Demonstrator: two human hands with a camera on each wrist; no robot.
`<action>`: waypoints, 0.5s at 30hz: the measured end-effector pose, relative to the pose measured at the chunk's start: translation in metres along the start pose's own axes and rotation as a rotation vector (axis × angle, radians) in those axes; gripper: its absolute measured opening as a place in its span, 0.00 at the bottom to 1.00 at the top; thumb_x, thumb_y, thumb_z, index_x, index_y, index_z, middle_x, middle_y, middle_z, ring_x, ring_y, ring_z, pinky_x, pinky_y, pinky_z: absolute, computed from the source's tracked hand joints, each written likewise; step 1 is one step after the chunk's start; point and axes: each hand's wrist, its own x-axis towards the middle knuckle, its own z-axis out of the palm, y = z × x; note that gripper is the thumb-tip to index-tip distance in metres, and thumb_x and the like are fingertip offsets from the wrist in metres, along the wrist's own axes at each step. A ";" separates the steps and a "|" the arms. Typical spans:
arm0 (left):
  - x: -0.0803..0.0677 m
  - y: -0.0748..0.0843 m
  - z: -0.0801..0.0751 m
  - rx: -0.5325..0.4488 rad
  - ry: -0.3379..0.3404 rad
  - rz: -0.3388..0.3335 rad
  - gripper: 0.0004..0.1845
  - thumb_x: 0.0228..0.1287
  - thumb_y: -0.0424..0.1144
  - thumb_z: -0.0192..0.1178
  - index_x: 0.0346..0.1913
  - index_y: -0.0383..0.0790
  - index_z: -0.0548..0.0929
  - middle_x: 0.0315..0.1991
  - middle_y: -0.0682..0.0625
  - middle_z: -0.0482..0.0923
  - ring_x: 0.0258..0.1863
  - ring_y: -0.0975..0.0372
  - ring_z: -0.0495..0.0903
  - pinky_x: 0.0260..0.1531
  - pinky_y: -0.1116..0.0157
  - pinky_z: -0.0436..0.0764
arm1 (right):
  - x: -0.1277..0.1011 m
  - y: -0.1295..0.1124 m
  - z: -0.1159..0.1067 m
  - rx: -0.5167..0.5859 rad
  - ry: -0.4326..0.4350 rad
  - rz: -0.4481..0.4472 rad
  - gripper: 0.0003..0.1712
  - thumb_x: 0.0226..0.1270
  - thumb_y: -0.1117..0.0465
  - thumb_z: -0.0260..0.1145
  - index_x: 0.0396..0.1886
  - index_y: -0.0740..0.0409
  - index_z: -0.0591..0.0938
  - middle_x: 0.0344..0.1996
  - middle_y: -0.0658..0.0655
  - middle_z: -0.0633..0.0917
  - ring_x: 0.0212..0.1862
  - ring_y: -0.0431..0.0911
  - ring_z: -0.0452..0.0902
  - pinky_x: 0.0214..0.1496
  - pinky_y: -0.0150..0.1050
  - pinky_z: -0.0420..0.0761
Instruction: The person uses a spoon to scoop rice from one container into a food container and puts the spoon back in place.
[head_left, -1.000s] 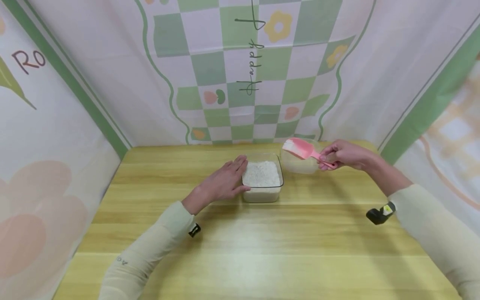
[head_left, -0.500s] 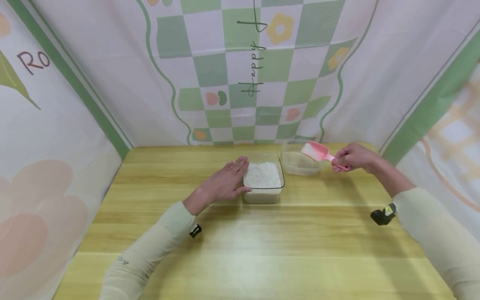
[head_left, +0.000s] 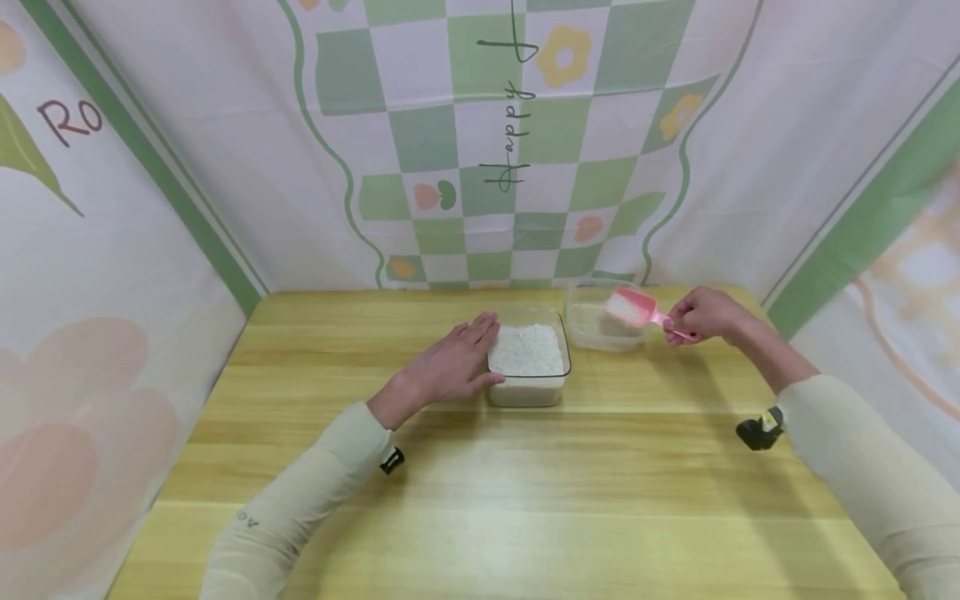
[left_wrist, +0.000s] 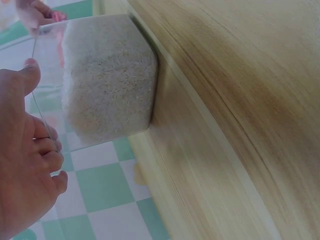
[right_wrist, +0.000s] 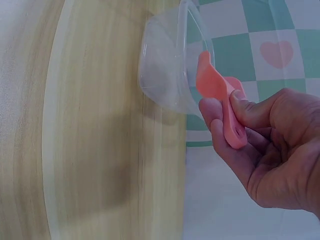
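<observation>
A clear square container [head_left: 528, 362] [left_wrist: 107, 77] full of white rice stands mid-table. My left hand [head_left: 453, 362] [left_wrist: 25, 165] rests flat against its left side with straight fingers. To its right, near the back edge, a clear round bowl [head_left: 600, 323] [right_wrist: 167, 75] holds a little rice. My right hand [head_left: 701, 315] [right_wrist: 265, 150] pinches the handle of a pink scoop [head_left: 637, 308] [right_wrist: 220, 95], whose head carries rice and hangs over the bowl's right rim.
The wooden table [head_left: 480, 483] is closed in by a checkered green and pink cloth backdrop [head_left: 487, 142] at the back and both sides. Both arms wear pale sleeves, each with a small black camera at the wrist [head_left: 759, 429].
My right hand has carried the scoop to the right and down, from above the bowl's left part to its right rim. My left hand and the rice container have stayed put.
</observation>
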 end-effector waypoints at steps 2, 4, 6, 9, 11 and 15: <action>0.000 0.000 0.000 -0.003 -0.004 -0.002 0.46 0.77 0.64 0.38 0.79 0.30 0.46 0.81 0.39 0.40 0.81 0.52 0.41 0.79 0.52 0.52 | 0.000 0.000 -0.001 -0.018 0.011 -0.009 0.14 0.72 0.67 0.60 0.41 0.79 0.83 0.27 0.57 0.90 0.30 0.42 0.86 0.29 0.33 0.84; 0.000 0.000 0.000 -0.003 -0.007 -0.003 0.45 0.77 0.64 0.38 0.79 0.30 0.45 0.81 0.39 0.40 0.81 0.52 0.41 0.79 0.52 0.52 | 0.000 0.001 -0.001 -0.044 0.022 -0.014 0.14 0.71 0.68 0.61 0.41 0.80 0.83 0.27 0.59 0.90 0.30 0.44 0.87 0.29 0.33 0.84; 0.000 0.000 -0.001 -0.003 -0.009 -0.003 0.45 0.77 0.64 0.37 0.79 0.31 0.45 0.81 0.39 0.39 0.81 0.52 0.41 0.79 0.53 0.52 | 0.000 0.001 -0.001 -0.071 0.035 -0.017 0.13 0.69 0.69 0.62 0.42 0.80 0.83 0.28 0.60 0.90 0.31 0.45 0.87 0.30 0.34 0.85; 0.000 -0.001 0.000 -0.004 -0.012 -0.004 0.45 0.77 0.64 0.37 0.79 0.31 0.45 0.81 0.39 0.39 0.81 0.53 0.40 0.79 0.53 0.52 | 0.001 0.002 -0.001 -0.101 0.043 -0.013 0.13 0.67 0.70 0.62 0.42 0.80 0.83 0.28 0.62 0.90 0.30 0.45 0.87 0.30 0.34 0.85; 0.000 -0.001 0.000 -0.009 -0.014 -0.003 0.46 0.77 0.65 0.37 0.79 0.31 0.45 0.81 0.39 0.39 0.81 0.53 0.40 0.79 0.53 0.52 | 0.002 0.002 -0.001 -0.113 0.044 -0.010 0.12 0.67 0.70 0.62 0.42 0.79 0.83 0.28 0.62 0.90 0.30 0.45 0.87 0.30 0.34 0.85; 0.000 -0.001 0.000 -0.015 -0.015 -0.002 0.46 0.77 0.65 0.38 0.79 0.31 0.45 0.81 0.39 0.39 0.81 0.52 0.40 0.79 0.52 0.52 | 0.001 0.001 -0.001 -0.137 0.047 -0.007 0.14 0.67 0.69 0.63 0.44 0.79 0.82 0.28 0.61 0.90 0.29 0.45 0.87 0.30 0.35 0.85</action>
